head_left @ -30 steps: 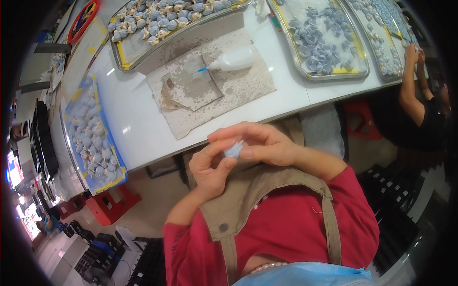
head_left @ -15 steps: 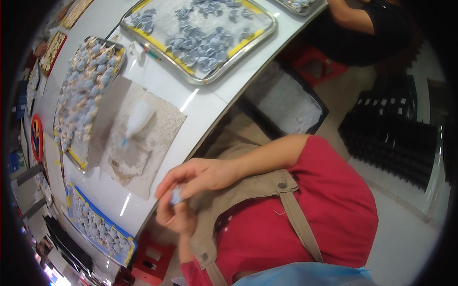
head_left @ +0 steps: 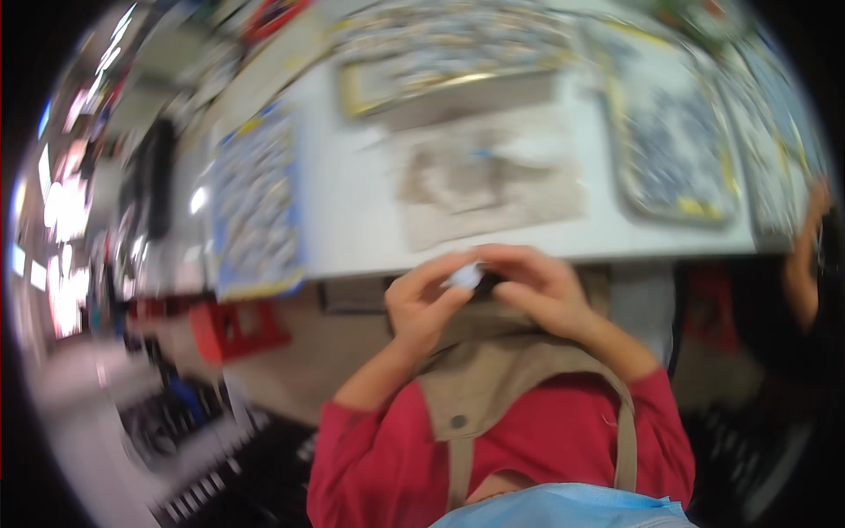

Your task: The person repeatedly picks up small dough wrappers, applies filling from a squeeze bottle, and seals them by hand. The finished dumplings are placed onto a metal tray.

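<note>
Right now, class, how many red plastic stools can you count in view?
2: the left stool appears below the blue-edged tray; the right stool is beside the person in black. Blur and clutter at far left may hide more.

Held piece [head_left: 466, 276]: pale bluish white. Table [head_left: 348, 185]: white. Board [head_left: 541, 202]: greyish beige, blotched brown; tip [head_left: 481, 153], bright blue. Left tray [head_left: 297, 194]: blue border, yellow patches. Far tray [head_left: 354, 92]: yellow edging; contents [head_left: 458, 40] mottled cream and grey-blue. Right tray [head_left: 701, 209]: yellow edging; contents [head_left: 673, 136] slate blue. Apron [head_left: 493, 374]: tan. Shirt [head_left: 365, 449]: red. Mask [head_left: 563, 506]: light blue. Stool [head_left: 211, 334]: red.
</note>
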